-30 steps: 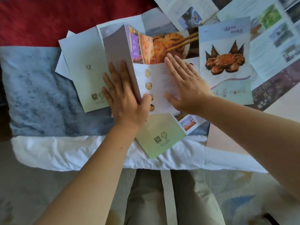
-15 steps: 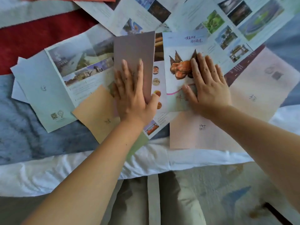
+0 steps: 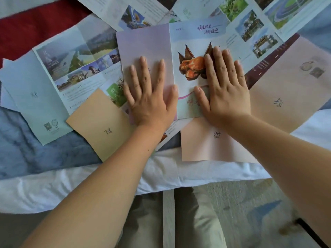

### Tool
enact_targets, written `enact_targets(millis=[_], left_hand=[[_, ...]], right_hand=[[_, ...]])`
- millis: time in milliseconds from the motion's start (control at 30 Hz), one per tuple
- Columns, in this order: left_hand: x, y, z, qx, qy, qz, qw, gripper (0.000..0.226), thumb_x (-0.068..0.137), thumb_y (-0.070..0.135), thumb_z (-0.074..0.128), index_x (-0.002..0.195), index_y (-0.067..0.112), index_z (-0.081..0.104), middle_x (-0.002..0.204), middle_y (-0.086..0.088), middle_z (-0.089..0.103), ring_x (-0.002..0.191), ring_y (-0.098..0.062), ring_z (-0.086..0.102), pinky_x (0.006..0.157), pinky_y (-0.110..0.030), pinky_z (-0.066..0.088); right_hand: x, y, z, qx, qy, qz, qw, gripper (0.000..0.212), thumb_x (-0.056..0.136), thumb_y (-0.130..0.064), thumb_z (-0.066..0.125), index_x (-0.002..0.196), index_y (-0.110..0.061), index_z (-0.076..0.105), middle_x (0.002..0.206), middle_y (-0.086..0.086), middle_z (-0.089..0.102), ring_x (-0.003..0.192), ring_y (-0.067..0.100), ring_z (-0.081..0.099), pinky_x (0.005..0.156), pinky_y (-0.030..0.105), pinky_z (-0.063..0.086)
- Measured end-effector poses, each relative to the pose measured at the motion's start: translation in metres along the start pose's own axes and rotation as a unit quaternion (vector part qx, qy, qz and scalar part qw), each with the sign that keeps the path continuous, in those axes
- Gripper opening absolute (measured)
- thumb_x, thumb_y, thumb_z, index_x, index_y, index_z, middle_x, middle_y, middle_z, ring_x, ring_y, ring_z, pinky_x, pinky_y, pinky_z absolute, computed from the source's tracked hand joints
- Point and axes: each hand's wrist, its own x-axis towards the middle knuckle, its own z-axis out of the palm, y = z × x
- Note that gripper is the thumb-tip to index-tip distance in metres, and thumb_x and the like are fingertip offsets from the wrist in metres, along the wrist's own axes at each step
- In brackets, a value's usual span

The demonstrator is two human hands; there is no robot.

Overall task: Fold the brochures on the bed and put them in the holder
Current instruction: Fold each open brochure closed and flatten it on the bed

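A folded brochure lies in the middle of the bed, with a plain lilac panel (image 3: 143, 43) on the left and a crab-picture panel (image 3: 188, 56) beside it on the right. My left hand (image 3: 148, 97) presses flat on the lilac panel, fingers straight and spread. My right hand (image 3: 225, 88) lies flat on the crab panel, covering part of the crab. No holder is in view.
Several unfolded brochures lie scattered around: a landscape one (image 3: 71, 56) at left, a tan one (image 3: 100, 122) near the left wrist, a pink one (image 3: 286, 97) at right, more at the top. The bed's white sheet edge (image 3: 89, 181) runs below; my legs and floor are beneath.
The lilac flap, half raised a second ago, now lies flat under my left hand. My right hand slid right onto the crab panel. The view moved closer.
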Motion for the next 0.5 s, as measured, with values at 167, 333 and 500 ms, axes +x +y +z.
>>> enact_targets(millis=[167, 333, 500], left_hand=[[-0.0002, 0.0034, 0.0083, 0.02, 0.03, 0.001, 0.999, 0.077, 0.097, 0.071, 0.025, 0.164, 0.035, 0.013, 0.172, -0.011, 0.009, 0.158, -0.038, 0.006, 0.123, -0.064, 0.004], [0.0, 0.0041, 0.0067, 0.009, 0.022, 0.002, 1.0, 0.085, 0.092, 0.08, 0.025, 0.164, 0.036, 0.012, 0.172, -0.01, 0.007, 0.158, -0.038, 0.004, 0.124, -0.062, 0.005], [0.0024, 0.0044, 0.001, -0.01, 0.0, -0.002, 1.0, 0.097, 0.084, 0.091, 0.02, 0.164, 0.037, 0.009, 0.173, -0.007, 0.004, 0.159, -0.036, 0.003, 0.125, -0.059, 0.006]], right_hand=[[0.0014, 0.0001, 0.0015, -0.005, -0.006, -0.003, 1.0, 0.075, 0.107, -0.058, 0.024, 0.166, -0.013, 0.011, 0.173, 0.008, 0.007, 0.16, 0.026, 0.004, 0.129, 0.047, 0.007], [0.0015, 0.0013, 0.0002, -0.007, -0.017, -0.004, 1.0, 0.075, 0.107, -0.058, 0.024, 0.166, -0.013, 0.01, 0.174, 0.007, 0.006, 0.16, 0.025, 0.003, 0.13, 0.046, 0.005], [0.0017, 0.0, -0.0037, -0.013, -0.031, -0.008, 0.999, 0.074, 0.107, -0.057, 0.021, 0.166, -0.014, 0.009, 0.174, 0.007, 0.006, 0.16, 0.025, 0.003, 0.13, 0.045, 0.006]])
